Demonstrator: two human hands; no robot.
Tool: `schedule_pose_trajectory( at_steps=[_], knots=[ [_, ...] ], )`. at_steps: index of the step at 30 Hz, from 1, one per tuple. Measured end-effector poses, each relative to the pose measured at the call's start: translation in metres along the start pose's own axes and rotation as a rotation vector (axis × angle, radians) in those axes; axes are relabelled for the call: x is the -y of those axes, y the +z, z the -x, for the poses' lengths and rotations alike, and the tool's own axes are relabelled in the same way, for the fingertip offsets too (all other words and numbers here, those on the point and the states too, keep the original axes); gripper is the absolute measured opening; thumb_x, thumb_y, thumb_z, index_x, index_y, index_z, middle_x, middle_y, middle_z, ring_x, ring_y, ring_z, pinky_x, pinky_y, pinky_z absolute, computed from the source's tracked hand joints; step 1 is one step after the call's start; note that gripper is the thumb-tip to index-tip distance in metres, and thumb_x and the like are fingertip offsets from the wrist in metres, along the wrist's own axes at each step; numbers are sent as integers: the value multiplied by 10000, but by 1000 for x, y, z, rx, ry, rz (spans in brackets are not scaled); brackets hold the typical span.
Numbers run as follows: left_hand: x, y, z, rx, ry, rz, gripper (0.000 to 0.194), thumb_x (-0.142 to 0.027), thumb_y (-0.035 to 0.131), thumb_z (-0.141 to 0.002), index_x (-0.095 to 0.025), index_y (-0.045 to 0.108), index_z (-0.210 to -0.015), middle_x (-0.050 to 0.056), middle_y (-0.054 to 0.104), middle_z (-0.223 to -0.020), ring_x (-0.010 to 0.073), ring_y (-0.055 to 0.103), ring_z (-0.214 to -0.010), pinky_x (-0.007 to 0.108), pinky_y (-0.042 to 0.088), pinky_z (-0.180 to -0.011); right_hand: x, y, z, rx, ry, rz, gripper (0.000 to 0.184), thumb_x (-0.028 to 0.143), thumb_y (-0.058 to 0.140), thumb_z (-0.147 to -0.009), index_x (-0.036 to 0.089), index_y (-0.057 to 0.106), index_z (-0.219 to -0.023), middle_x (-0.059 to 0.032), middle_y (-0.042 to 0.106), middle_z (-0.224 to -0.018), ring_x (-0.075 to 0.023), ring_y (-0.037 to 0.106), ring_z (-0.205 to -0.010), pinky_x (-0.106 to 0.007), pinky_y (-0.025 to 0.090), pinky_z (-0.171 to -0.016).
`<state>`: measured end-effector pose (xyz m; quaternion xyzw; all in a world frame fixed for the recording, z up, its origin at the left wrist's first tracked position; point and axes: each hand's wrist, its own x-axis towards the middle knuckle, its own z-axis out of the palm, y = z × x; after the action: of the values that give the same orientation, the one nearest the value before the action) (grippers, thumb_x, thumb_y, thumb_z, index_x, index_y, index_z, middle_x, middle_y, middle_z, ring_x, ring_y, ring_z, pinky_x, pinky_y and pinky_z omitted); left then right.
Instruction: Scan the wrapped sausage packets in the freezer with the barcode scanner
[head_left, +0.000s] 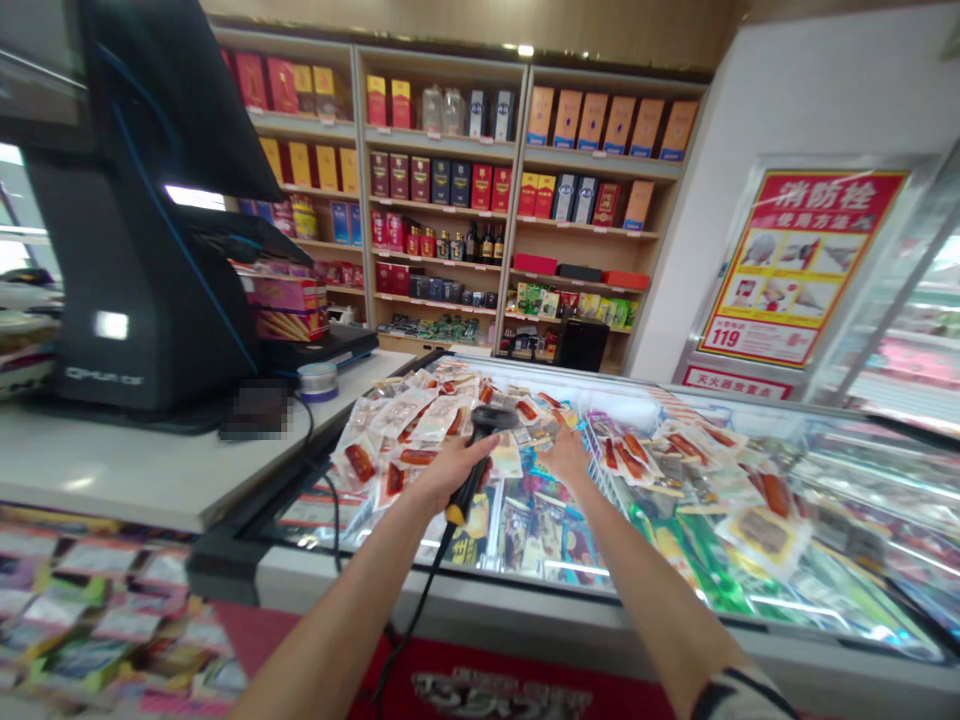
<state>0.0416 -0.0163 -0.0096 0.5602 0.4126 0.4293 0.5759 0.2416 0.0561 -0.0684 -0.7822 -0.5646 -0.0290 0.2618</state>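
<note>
My left hand [452,470] is wrapped round the handle of a black barcode scanner [470,478] with an orange-yellow base and a trailing black cord. Its head tips away from me over a pile of clear vacuum packs [409,410] of reddish-brown meat. To the right, my right hand [568,458] reaches over the freezer's glass top with its fingers apart. It is close to meat packs at the pile's right edge; whether the fingertips touch one is unclear. More meat packs [630,458] lie to the right of that hand.
The chest freezer [525,590] has a glass lid over packaged goods. A white counter [330,400] at the left carries a dark checkout terminal [142,250] and a roll of tape [318,380]. Shelves [442,140] with boxed bottles stand behind. The scanner's cord hangs across the freezer's front.
</note>
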Motion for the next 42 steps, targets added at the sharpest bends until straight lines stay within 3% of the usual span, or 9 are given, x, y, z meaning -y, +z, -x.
schedule_pose_trajectory(
  at_steps=[6,10,17,24,28,32,37,42],
  knots=[
    [-1,11,-2,25,5,-3,391,-520,576,-609,-155,438,-646,-21,499,-507,68,445,-399,197,346,-380,-33,-19,10,-149,-119,-9,579,283,530,-648,166,375,-1194,-115,468,-1069,-232,479,-974,-323,371,-808],
    [2,15,-3,53,5,-22,387,-525,558,-626,-157,445,-663,-21,498,-512,69,438,-394,204,342,-380,-34,-25,10,-166,-155,-128,510,212,477,-667,141,420,-1169,-107,471,-1061,-206,472,-961,-281,375,-813],
    [1,18,-3,94,3,-36,390,-522,552,-636,-147,480,-716,-27,490,-535,69,443,-405,206,343,-390,-37,-17,10,-286,-238,-333,516,236,497,-620,102,462,-1116,-103,483,-980,-213,460,-931,-327,378,-838],
    [-6,24,1,141,23,-8,355,-496,549,-655,-151,471,-690,-36,476,-536,63,436,-407,200,342,-389,-36,-15,11,-318,-271,-354,506,250,492,-633,104,464,-1117,-92,483,-948,-204,455,-911,-328,374,-847],
    [-7,22,1,164,14,20,345,-487,545,-666,-152,462,-688,-38,472,-540,61,437,-410,198,346,-391,-37,-21,12,-270,-210,-287,563,229,496,-632,115,417,-1177,-95,478,-1000,-201,456,-935,-303,376,-830],
    [-7,21,-1,111,11,42,352,-486,555,-660,-153,455,-717,-35,482,-553,67,452,-426,199,354,-393,-48,-32,13,-259,-132,-54,584,196,484,-665,203,369,-1237,-89,479,-1017,-216,457,-940,-337,354,-806],
    [-6,25,-5,80,-14,45,358,-480,576,-643,-153,446,-704,-40,479,-541,62,447,-414,193,349,-385,-73,-34,12,-217,-147,277,422,312,478,-741,318,453,-1162,-90,400,-1193,-276,338,-1077,-477,227,-856],
    [-6,28,-8,96,-25,25,364,-485,578,-635,-150,457,-710,-36,485,-535,64,451,-413,190,345,-378,-104,-31,2,-175,-60,343,350,362,382,-803,340,466,-1142,-63,422,-1199,-274,321,-1073,-516,204,-829]
  ],
)
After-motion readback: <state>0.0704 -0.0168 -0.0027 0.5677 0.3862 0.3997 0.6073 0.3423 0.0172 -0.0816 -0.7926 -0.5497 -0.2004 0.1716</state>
